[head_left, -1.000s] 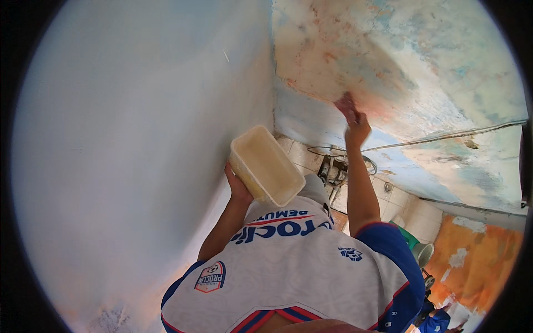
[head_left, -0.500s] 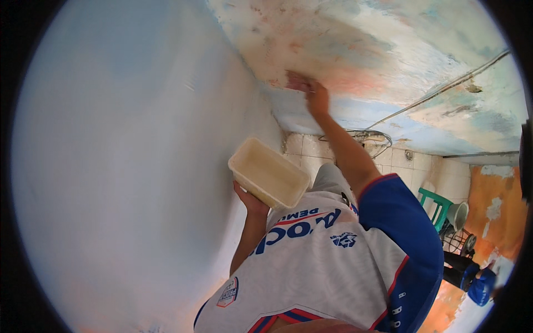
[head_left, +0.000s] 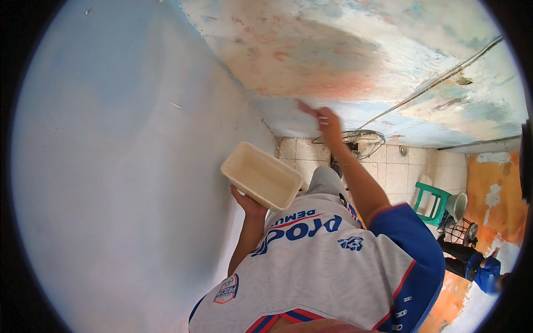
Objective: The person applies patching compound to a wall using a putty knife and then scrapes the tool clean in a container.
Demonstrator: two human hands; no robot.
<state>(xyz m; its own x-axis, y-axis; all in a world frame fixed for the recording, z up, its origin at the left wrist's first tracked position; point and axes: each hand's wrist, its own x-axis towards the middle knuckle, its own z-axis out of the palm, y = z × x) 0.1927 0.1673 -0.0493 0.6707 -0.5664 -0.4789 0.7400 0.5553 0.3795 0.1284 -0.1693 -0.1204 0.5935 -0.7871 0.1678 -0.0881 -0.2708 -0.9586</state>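
My left hand [head_left: 249,204] grips a rectangular cream plastic tub [head_left: 242,149] from below, in front of my body. The tub tilts so that its inside shows, with pale smears on its walls. Up and to the right, my right hand [head_left: 330,123] is closed on a flat reddish scraper [head_left: 306,108], seen nearly edge-on and blurred by motion. Behind the scraper is the patchy wall [head_left: 333,72], coated in white, beige, pink and pale blue. I cannot tell whether the scraper touches it.
A smooth pale blue wall [head_left: 122,183] rises close on my left and meets the patchy wall at a corner. Coiled cables [head_left: 377,145] hang low by the tiled floor [head_left: 397,169]. Further right stand a green plastic stool [head_left: 430,202], a grey bucket [head_left: 456,206] and another person [head_left: 477,269].
My right hand has come down the wall with the scraper, which has turned from broadside to nearly edge-on. The tub in my left hand has shifted slightly to the left.
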